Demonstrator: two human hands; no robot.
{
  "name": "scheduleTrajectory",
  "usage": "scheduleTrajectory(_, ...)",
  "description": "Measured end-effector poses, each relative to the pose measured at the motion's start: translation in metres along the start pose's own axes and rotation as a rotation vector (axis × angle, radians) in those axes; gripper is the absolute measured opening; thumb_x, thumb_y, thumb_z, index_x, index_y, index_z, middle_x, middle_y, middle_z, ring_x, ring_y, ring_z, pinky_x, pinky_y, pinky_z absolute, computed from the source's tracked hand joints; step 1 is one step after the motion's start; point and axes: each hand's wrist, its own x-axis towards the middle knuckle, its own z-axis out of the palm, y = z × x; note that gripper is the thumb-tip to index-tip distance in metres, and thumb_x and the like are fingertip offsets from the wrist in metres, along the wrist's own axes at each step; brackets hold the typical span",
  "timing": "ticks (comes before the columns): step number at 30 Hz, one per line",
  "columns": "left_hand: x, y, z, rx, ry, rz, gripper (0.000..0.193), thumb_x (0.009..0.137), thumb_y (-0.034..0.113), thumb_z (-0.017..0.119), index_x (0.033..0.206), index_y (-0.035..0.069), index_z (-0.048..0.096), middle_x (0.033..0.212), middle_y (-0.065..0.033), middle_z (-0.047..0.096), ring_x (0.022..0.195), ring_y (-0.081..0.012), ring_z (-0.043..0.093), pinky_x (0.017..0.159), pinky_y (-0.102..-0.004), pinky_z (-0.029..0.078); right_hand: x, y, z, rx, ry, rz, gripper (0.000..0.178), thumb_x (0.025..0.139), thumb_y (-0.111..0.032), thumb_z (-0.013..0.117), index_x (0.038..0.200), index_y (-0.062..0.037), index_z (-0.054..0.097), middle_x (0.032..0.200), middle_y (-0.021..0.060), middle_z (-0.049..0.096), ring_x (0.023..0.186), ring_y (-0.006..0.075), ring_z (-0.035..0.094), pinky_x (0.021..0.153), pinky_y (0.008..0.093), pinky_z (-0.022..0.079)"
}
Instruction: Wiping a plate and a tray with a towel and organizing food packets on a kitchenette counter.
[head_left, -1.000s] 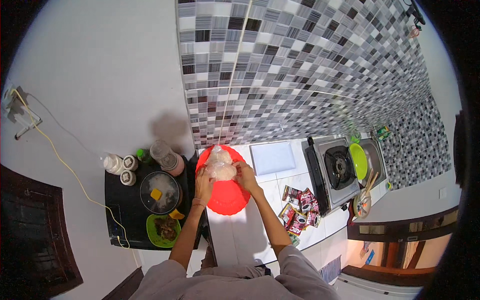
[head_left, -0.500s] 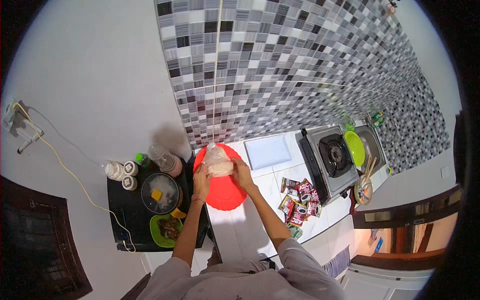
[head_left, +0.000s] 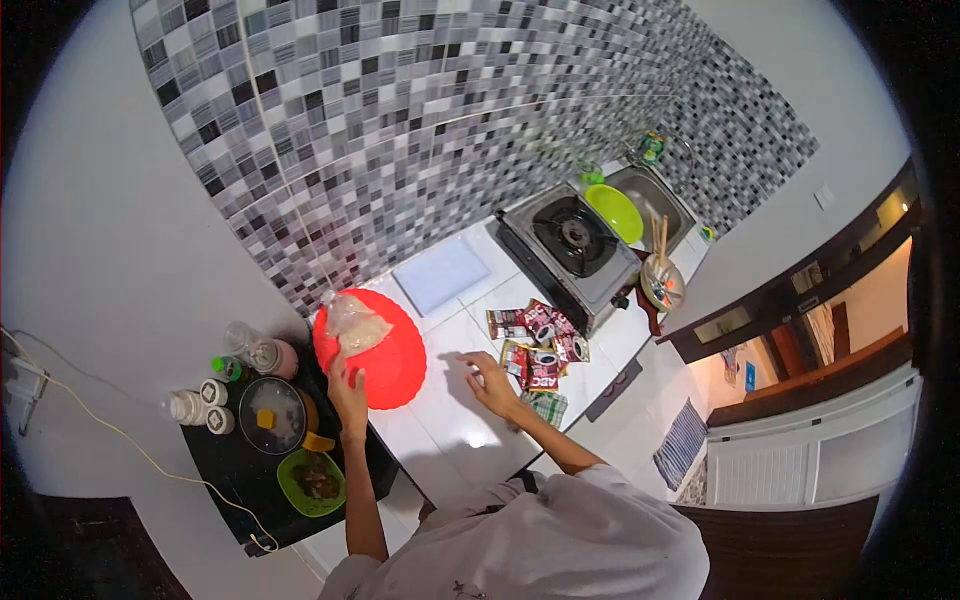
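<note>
Clear plastic bag (head_left: pixel 358 328) with pale contents lies on the upper part of the round red tray (head_left: pixel 398 375), close to the tiled wall (head_left: pixel 420 170). The tray sits at the left end of the white tiled desk (head_left: pixel 445 435), its left rim beside the black stand (head_left: pixel 215 480). The left hand (head_left: pixel 348 397) overlaps the tray's near-left rim, fingertips just below the bag; whether its grip is together on anything, I cannot tell. The right hand (head_left: pixel 491 387) extends over the desk between tray and packets, its grip apart, fingers spread and holding nothing; contact with the tile cannot be confirmed.

White tile shows from the tray's right rim to the right hand and down toward the front edge, near the person's shirt (head_left: pixel 560 540). Room to the right is limited by the heaped packets (head_left: pixel 540 350), with the stove (head_left: pixel 612 283) beyond; a pale blue slab (head_left: pixel 441 274) lies near the wall.

Labelling: the red and dark packets bear large white lettering; marks on the white jar lids (head_left: pixel 219 420) are too small to read
</note>
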Motion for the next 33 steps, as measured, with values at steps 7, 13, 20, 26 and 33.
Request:
scheduleTrajectory(7,-0.133,0.015,0.01,-0.129,-0.031,-0.228,0.032,0.095,-0.003,0.063,0.127,-0.005,0.06,0.124,-0.0152,0.066,0.114,-0.0231,0.065,0.1,-0.0351,0.053,-0.099,0.06,-0.065,-0.279,-0.012,0.048,0.038,0.085,-0.017,0.077,0.118,-0.0038,0.063,0.116,0.0162,0.062,0.111,0.0371,0.058,0.098,0.0463,0.046)
scheduleTrajectory(13,-0.214,0.029,0.054,-0.165,-0.109,-0.278,0.029,0.096,0.003,0.064,0.124,-0.004,0.063,0.124,-0.0128,0.068,0.113,-0.0205,0.065,0.098,-0.0317,0.053,-0.131,0.076,-0.092,-0.414,-0.335,-0.086,0.076,0.074,-0.027,0.084,0.142,-0.0134,0.054,0.137,0.0126,0.054,0.127,0.0352,0.048,0.109,0.048,0.04)
scheduleTrajectory(20,-0.222,0.087,0.105,-0.109,-0.224,-0.312,0.025,0.099,0.008,0.063,0.123,0.0,0.064,0.124,-0.0111,0.067,0.112,-0.0196,0.065,0.097,-0.0334,0.054,-0.141,0.103,-0.1,-0.356,-0.301,-0.14,0.044,0.08,-0.004,0.066,0.123,-0.0096,0.066,0.121,0.0087,0.065,0.119,0.0291,0.056,0.106,0.0411,0.043)
scheduleTrajectory(26,-0.216,0.108,0.171,-0.013,-0.352,-0.205,0.026,0.1,0.012,0.062,0.123,0.003,0.066,0.116,-0.0107,0.069,0.1,-0.0225,0.068,0.087,-0.0332,0.057,-0.148,0.084,-0.165,0.204,-0.1,0.007,0.042,0.083,0.001,0.07,0.124,-0.0023,0.064,0.122,0.017,0.067,0.116,0.0376,0.061,0.101,0.0408,0.048)
scheduleTrajectory(33,-0.22,0.095,0.287,-0.351,-0.455,-0.597,0.033,0.102,0.025,0.064,0.126,0.003,0.063,0.098,-0.0049,0.069,0.085,-0.013,0.067,0.072,-0.0284,0.057,-0.176,0.124,-0.23,1.341,0.302,0.717,0.033,0.103,-0.036,0.06,0.127,-0.0127,0.064,0.101,0.0075,0.071,0.092,0.0203,0.068,0.091,0.0396,0.056)
